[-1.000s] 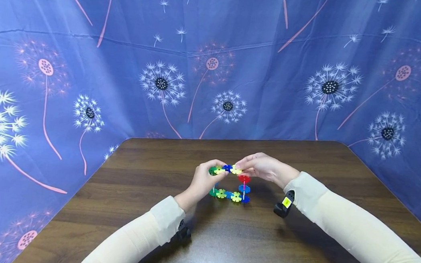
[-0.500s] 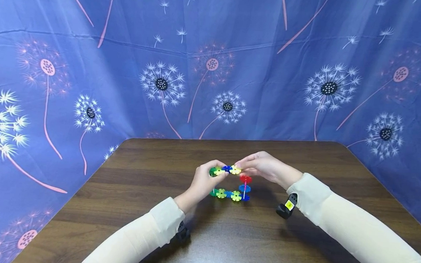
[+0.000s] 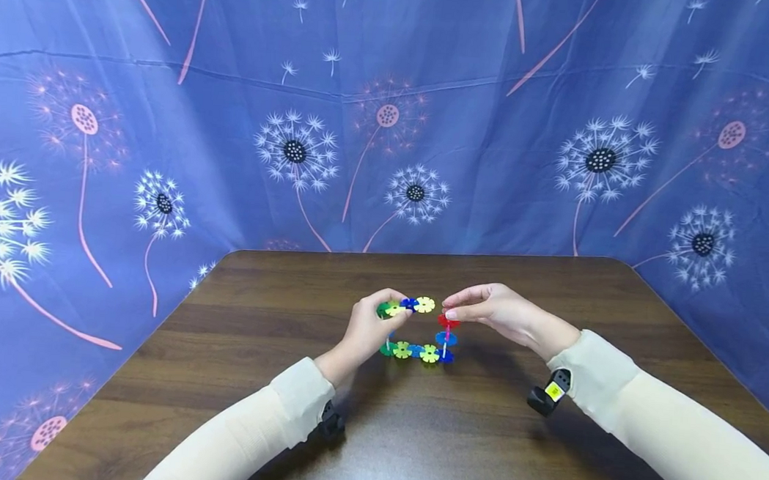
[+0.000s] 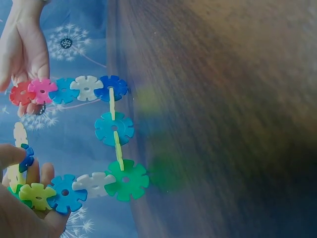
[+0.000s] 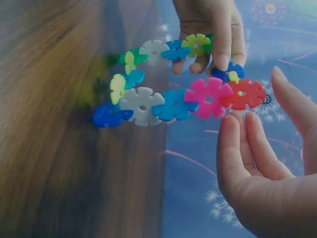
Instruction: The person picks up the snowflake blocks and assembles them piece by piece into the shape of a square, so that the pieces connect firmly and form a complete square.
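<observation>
Notched plastic snowflake discs [image 3: 402, 350] link into an upright square frame whose bottom row is on or close over the table. My left hand [image 3: 372, 327] grips its upper left corner, thumb and fingers around the top row by a dark blue disc [image 4: 28, 157]. That row ends in a yellow disc [image 3: 425, 305], apart from the red disc [image 5: 251, 95] atop the right side, so the upper right corner has a gap. My right hand [image 3: 495, 313] is at the red disc. In the right wrist view its thumb stands away and its fingertips [image 5: 229, 124] lie just under the pink disc [image 5: 210, 97].
The brown wooden table [image 3: 451, 450] extends around the frame on every side. Behind it hangs a blue cloth [image 3: 495, 166] printed with dandelions. A black wrist camera [image 3: 549, 393] sits below the right cuff, another [image 3: 332, 419] below the left.
My right hand has come off the yellow end disc and shifted right and slightly down to the red disc. A gap now shows between them. My left hand keeps its grip.
</observation>
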### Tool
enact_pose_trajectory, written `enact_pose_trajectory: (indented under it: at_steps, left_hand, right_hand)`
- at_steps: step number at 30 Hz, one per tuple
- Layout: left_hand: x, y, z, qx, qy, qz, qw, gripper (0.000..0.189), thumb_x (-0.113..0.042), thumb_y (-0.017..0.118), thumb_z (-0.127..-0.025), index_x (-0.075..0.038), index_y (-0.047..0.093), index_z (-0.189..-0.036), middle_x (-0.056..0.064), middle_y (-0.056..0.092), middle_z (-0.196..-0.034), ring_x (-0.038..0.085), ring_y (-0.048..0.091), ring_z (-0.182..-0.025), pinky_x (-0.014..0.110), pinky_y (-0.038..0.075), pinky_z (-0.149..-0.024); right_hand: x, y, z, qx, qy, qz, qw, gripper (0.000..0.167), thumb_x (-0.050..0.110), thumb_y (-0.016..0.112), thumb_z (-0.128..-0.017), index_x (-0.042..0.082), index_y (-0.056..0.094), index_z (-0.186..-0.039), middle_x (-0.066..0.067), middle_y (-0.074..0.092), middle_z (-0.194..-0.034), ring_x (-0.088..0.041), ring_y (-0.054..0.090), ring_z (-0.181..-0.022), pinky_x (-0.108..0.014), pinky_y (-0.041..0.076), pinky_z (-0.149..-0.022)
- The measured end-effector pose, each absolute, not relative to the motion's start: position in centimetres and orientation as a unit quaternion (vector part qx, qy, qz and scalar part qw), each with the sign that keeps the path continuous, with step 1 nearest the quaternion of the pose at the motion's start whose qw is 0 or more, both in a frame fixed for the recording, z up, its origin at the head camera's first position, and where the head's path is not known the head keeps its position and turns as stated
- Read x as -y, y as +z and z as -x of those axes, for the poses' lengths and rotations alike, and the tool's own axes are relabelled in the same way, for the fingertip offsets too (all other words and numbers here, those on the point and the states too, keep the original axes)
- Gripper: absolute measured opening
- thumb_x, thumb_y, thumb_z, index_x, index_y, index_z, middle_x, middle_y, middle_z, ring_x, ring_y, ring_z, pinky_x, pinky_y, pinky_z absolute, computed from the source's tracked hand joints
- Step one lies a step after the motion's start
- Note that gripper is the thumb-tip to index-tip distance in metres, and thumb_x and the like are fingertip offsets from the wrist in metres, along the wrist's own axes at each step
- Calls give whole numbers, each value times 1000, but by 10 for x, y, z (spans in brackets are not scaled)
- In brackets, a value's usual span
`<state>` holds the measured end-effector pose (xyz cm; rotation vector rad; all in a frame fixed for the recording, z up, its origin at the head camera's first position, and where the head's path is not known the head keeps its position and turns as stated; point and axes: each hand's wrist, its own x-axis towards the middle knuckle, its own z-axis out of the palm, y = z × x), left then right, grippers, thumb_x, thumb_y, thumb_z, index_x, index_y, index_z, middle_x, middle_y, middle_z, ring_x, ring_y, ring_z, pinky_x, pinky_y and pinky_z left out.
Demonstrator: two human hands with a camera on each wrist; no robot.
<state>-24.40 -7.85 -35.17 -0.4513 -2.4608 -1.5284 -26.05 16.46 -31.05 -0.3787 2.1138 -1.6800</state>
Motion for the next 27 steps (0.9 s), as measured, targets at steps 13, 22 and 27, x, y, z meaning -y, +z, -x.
enact_pose_trajectory:
  at_steps: [13, 22, 27]
  left_hand:
    - [80, -354, 240, 842, -505, 159, 105, 16, -20, 72, -88, -15, 71, -102, 4, 70, -111, 8, 44, -69, 23, 43, -62]
    - [78, -355, 240, 841, -506, 171, 89, 16, -21, 71, -89, -17, 71, -104, 2, 70, -113, 9, 42, -59, 27, 45, -66]
    - [76, -353, 240, 840, -503, 185, 88, 15, -21, 71, -89, -17, 71, -104, 2, 70, -111, 6, 36, -47, 26, 44, -61]
  right_hand:
    - [-162, -317, 251, -809, -571, 96, 97, 28, 14, 78, -81, -3, 71, -102, 2, 74, -88, -14, 64, -88, -37, 47, -87]
    - [-161, -320, 250, -813, -569, 96, 77, 30, 16, 79, -81, -2, 72, -104, 1, 75, -88, -13, 65, -84, -33, 51, -81]
    - [-158, -319, 248, -811, -574, 93, 73, 31, 16, 80, -80, -1, 72, -104, 2, 75, -87, -12, 66, -83, -34, 52, -82]
